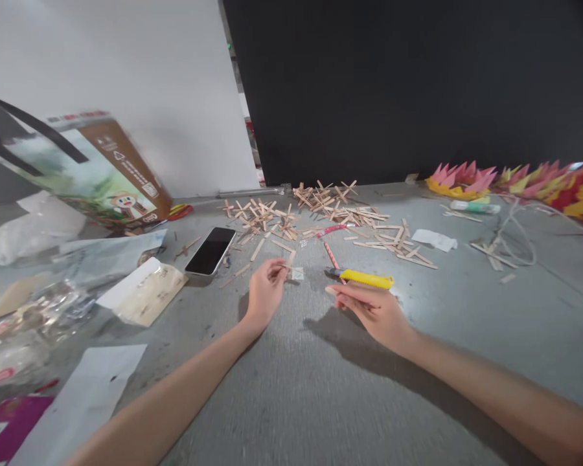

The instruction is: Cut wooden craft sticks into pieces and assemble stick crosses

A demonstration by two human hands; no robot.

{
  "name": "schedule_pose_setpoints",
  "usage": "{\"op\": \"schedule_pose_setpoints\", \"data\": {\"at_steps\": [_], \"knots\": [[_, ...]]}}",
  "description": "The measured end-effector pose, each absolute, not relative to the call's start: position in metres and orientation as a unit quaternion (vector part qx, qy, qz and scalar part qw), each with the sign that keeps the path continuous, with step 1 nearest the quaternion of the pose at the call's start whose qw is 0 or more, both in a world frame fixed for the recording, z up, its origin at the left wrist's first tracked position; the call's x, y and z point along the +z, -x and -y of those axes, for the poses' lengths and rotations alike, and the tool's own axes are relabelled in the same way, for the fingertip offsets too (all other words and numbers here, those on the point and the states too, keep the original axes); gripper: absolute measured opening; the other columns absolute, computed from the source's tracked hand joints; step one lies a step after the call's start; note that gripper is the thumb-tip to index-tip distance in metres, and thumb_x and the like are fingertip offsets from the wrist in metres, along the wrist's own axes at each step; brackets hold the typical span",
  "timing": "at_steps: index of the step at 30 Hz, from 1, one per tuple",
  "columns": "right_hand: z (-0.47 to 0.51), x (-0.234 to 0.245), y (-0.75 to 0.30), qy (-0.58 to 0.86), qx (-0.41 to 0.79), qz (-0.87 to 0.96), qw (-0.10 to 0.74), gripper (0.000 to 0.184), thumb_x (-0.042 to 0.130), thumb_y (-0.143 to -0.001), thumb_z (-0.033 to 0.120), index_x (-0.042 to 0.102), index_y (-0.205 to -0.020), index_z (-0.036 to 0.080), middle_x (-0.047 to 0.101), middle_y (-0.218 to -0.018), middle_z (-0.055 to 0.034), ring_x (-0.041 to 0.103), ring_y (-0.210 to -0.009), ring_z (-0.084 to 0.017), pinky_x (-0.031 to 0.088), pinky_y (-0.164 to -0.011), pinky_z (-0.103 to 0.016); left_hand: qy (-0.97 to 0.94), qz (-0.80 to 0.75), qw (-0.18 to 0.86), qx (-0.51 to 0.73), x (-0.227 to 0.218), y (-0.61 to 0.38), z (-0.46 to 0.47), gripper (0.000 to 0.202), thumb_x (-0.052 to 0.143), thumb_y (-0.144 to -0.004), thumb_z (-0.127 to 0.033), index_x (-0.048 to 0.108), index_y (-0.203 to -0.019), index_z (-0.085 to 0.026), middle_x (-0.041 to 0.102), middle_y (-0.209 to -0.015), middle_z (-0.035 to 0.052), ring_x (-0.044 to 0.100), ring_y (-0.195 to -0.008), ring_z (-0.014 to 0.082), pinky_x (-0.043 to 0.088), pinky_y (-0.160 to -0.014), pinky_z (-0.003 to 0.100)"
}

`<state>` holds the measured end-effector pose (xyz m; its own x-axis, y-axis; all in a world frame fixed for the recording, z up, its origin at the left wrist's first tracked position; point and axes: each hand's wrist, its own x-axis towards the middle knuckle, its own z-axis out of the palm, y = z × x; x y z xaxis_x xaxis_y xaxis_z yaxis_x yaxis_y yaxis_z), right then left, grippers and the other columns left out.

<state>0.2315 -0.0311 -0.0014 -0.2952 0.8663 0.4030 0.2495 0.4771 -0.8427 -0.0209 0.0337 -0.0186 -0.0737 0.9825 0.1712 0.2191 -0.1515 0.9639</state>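
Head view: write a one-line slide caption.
Left hand and right hand at a grey table, yellow cutter by the right one, wooden sticks scattered beyond.

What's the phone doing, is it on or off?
Off, it seems: the phone lies face up, plain black, with nothing lit.

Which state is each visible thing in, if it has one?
Left hand, pinching a thin pale wooden stick
Right hand, fingers partly curled
Yellow utility knife, beside the right hand; contact unclear
White-edged black phone, face up, screen dark
Printed shopping bag with black handles, standing
Crossed wooden sticks, loosely piled
Pink and yellow paper flower, petals spread
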Motion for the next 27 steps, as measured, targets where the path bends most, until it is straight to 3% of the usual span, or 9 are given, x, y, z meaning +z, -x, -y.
{"op": "schedule_pose_setpoints", "data": {"at_steps": [5,9,11,13,15,17,20,27], "knots": [[0.023,-0.008,-0.231,0.454,0.450,0.619,0.457,0.027,0.067,-0.099,0.048,0.078,-0.106,0.025,0.080,-0.096,-0.0046,0.075,-0.087,-0.020,0.058,-0.084,-0.034,-0.643,-0.622,0.126,0.430,-0.020,0.025,-0.033,0.031,0.061,-0.094,-0.015,0.072,-0.122,-0.020,0.062,-0.124,0.0163,0.053,-0.131,0.0333,0.038,-0.115,0.058],[0.022,-0.004,-0.228,0.441,0.535,0.539,0.479,0.031,0.072,-0.094,0.053,0.072,-0.104,0.024,0.081,-0.097,-0.0076,0.076,-0.093,-0.024,0.058,-0.081,-0.036,-0.649,-0.617,0.087,0.436,-0.011,0.016,-0.020,0.036,0.055,-0.091,-0.007,0.069,-0.121,-0.021,0.054,-0.134,0.0168,0.044,-0.140,0.0335,0.031,-0.118,0.060],[0.023,0.001,-0.226,0.437,0.537,0.527,0.493,0.031,0.074,-0.092,0.053,0.072,-0.101,0.023,0.080,-0.098,-0.0084,0.074,-0.096,-0.024,0.057,-0.081,-0.036,-0.668,-0.563,0.138,0.466,-0.003,0.006,-0.009,0.028,0.051,-0.095,-0.010,0.067,-0.116,-0.020,0.060,-0.127,0.0142,0.054,-0.129,0.0285,0.039,-0.114,0.051],[0.022,0.006,-0.225,0.437,0.509,0.538,0.510,0.029,0.076,-0.090,0.051,0.073,-0.093,0.022,0.077,-0.099,-0.0072,0.070,-0.095,-0.023,0.054,-0.081,-0.035,-0.687,-0.502,0.286,0.441,0.004,-0.007,0.005,0.019,0.049,-0.101,-0.020,0.066,-0.110,-0.020,0.069,-0.111,0.0096,0.065,-0.107,0.0231,0.051,-0.098,0.040],[0.022,0.009,-0.223,0.435,0.483,0.553,0.521,0.027,0.077,-0.089,0.048,0.072,-0.084,0.022,0.071,-0.093,-0.0040,0.064,-0.087,-0.019,0.050,-0.079,-0.033,-0.686,-0.447,0.432,0.378,0.008,-0.020,0.020,0.023,0.047,-0.105,-0.030,0.067,-0.105,-0.019,0.072,-0.099,0.0068,0.068,-0.090,0.0198,0.053,-0.083,0.033],[0.022,0.009,-0.221,0.428,0.479,0.564,0.519,0.028,0.076,-0.090,0.045,0.068,-0.077,0.021,0.064,-0.084,-0.0006,0.058,-0.079,-0.017,0.046,-0.075,-0.031,-0.676,-0.416,0.503,0.341,0.009,-0.030,0.032,0.022,0.051,-0.104,-0.035,0.066,-0.101,-0.019,0.071,-0.089,0.0041,0.065,-0.079,0.0172,0.051,-0.075,0.030],[0.021,0.005,-0.221,0.420,0.480,0.584,0.502,0.030,0.074,-0.093,0.044,0.064,-0.075,0.021,0.058,-0.079,0.0009,0.053,-0.076,-0.016,0.043,-0.073,-0.031,-0.653,-0.407,0.543,0.337,0.005,-0.037,0.041,0.012,0.064,-0.095,-0.029,0.063,-0.101,-0.018,0.069,-0.082,0.0004,0.064,-0.073,0.0152,0.047,-0.070,0.027],[0.015,0.000,-0.232,0.447,0.345,0.681,0.466,0.023,0.062,-0.102,0.041,0.067,-0.089,0.023,0.063,-0.093,-0.0040,0.059,-0.088,-0.021,0.047,-0.081,-0.036,-0.637,-0.431,0.510,0.385,-0.004,-0.028,0.035,0.029,0.070,-0.093,-0.034,0.063,-0.117,-0.020,0.068,-0.075,-0.0023,0.062,-0.069,0.0146,0.044,-0.066,0.026]]}}
